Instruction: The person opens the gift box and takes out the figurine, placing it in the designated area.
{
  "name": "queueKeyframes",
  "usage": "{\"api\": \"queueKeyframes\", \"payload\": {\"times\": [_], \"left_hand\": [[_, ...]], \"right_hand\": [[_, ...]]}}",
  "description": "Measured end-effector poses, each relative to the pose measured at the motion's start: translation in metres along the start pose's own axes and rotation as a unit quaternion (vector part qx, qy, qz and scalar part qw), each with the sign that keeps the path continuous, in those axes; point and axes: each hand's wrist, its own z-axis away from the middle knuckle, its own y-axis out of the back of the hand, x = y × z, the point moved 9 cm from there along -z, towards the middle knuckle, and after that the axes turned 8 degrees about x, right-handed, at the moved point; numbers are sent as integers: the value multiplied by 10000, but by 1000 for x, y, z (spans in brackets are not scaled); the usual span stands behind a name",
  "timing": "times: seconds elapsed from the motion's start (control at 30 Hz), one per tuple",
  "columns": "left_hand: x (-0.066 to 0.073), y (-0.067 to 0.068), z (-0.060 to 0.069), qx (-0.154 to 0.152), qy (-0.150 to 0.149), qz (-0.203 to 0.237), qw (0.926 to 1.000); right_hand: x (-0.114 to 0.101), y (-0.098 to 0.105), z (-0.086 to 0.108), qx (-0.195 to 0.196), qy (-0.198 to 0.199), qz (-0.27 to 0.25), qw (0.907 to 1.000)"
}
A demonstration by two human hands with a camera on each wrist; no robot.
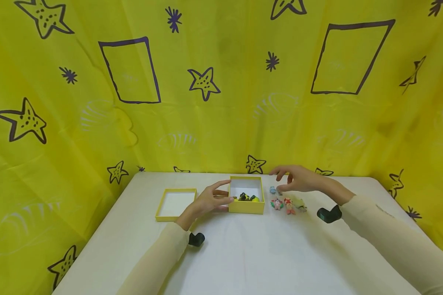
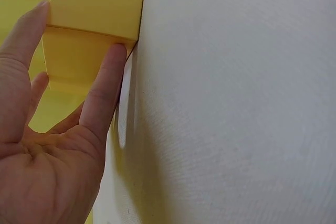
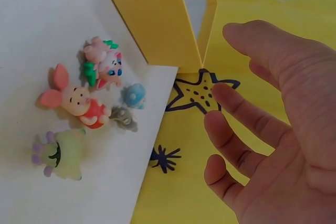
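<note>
My left hand [image 1: 209, 200] rests against the left side of a yellow box [image 1: 245, 208], with extended fingers touching its wall in the left wrist view. Small black and yellow figures [image 1: 244, 197] lie inside the box. Beyond the box's right side, my right hand [image 1: 300, 179] hovers with loosely bent fingers and holds nothing. Below and near it are a small blue figure [image 3: 134, 96] and a grey figure [image 3: 124, 118]. Closer to me lie a pink-and-green figure [image 3: 104, 66], a pink piglet figure in red [image 3: 79, 101] and a pale green figure with purple parts [image 3: 67, 153].
A yellow-rimmed lid [image 1: 177, 204], white inside, lies left of the box on the white table [image 1: 243, 258]. Behind and beside the table hangs a yellow curtain [image 1: 229, 123] with starfish drawings. Both wrists carry black devices [image 1: 329, 214].
</note>
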Motion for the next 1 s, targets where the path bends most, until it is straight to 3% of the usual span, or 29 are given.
{"api": "queueKeyframes", "payload": {"times": [0.37,1.0], "left_hand": [[3,2,0,78,-96,-270,9996],[0,0,-2,-33,4,-22,10000]], "right_hand": [[-13,-2,-13,-7,69,31,10000],[-25,-17,-31,-130,112,-27,9998]]}}
